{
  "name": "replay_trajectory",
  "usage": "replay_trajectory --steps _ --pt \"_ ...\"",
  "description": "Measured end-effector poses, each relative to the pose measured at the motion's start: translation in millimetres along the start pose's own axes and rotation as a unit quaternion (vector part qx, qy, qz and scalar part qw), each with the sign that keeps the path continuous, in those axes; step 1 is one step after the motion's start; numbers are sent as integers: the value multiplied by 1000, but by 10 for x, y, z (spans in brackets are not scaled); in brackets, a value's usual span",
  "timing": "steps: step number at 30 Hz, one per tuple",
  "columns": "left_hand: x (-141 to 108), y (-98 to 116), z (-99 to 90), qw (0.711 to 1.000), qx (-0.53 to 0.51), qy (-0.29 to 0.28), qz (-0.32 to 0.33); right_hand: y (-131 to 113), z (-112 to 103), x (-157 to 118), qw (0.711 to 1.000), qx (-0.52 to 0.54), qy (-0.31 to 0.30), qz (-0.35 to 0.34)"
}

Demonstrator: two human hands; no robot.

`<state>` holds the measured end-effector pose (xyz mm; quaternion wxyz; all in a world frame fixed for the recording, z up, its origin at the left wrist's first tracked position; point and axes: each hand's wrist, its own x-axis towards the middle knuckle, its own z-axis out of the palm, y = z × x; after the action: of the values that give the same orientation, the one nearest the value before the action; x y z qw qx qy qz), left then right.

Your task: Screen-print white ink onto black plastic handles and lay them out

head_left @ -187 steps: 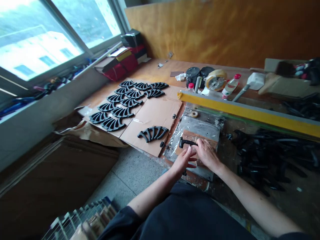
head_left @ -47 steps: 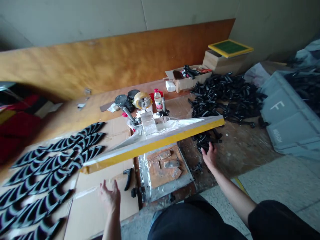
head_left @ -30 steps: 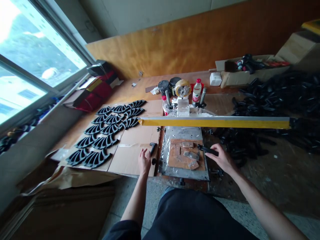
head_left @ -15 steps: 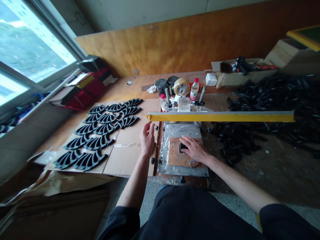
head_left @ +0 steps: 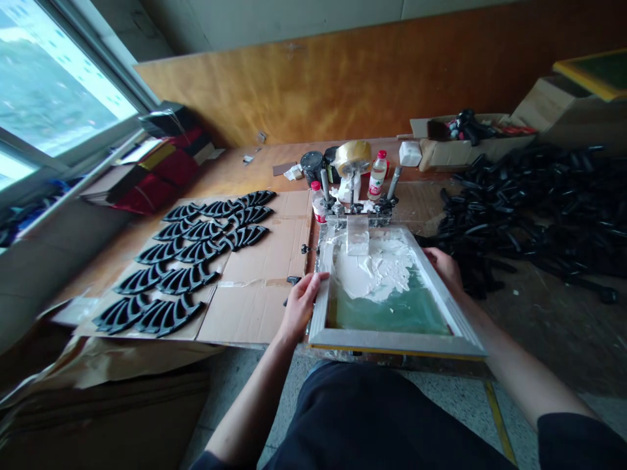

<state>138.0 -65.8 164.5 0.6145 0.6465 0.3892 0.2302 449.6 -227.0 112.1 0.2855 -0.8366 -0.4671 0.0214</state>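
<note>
A screen-printing frame (head_left: 392,342) with a silver rim lies lowered flat in front of me, its green mesh (head_left: 392,312) smeared with white ink (head_left: 379,267). My left hand (head_left: 301,301) grips the frame's left rail. My right hand (head_left: 443,266) rests on the right rail, fingers curled over its edge. A flat squeegee (head_left: 357,236) stands in the ink at the frame's far end, by the hinge clamps (head_left: 357,209). The black part placed under the screen is hidden.
Fanned black curved parts (head_left: 191,251) lie in rows on cardboard (head_left: 267,287) to the left. A big heap of black parts (head_left: 529,202) fills the right. Tape roll (head_left: 353,156), bottle (head_left: 377,176) and jars (head_left: 311,166) stand behind the frame. Window at left.
The raised frame has swung down flat over the jig. My right hand left the black part on the jig and went to the right rail; my left hand took the left rail.
</note>
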Motion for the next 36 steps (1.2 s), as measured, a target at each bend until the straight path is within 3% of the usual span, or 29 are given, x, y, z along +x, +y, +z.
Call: replay_trajectory --steps 2,5,7,10,13,17,20,23,27,32,36 --pt "-47 -304 27 999 33 -12 -39 -94 -41 203 999 3 50 -1" --pt "-16 -668 113 993 96 2 -70 -565 88 467 990 -11 60 -124" --pt "35 -819 157 988 136 10 -78 -906 215 579 982 -51 2 -182" --pt "95 -942 172 982 172 5 -78 -1185 373 588 972 -104 -114 -176" --pt "116 -1011 155 979 191 -3 -73 -1165 448 378 957 -126 -161 -204" --pt "119 -1068 138 978 198 -4 -72 -979 363 -30 904 -102 -195 -367" --pt "118 -1078 138 978 197 -4 -72 -901 221 -124 871 -62 -230 -430" --pt "114 -1060 140 979 192 2 -74 -920 176 -22 884 -26 -256 -390" --pt "104 -1000 136 982 175 3 -76 -956 327 -52 929 -29 -180 -322" --pt "92 -893 137 984 155 11 -90 -893 373 -324 922 -6 -188 -338" --pt "75 -759 109 987 133 1 -91 -1051 303 1 953 -10 -157 -258"
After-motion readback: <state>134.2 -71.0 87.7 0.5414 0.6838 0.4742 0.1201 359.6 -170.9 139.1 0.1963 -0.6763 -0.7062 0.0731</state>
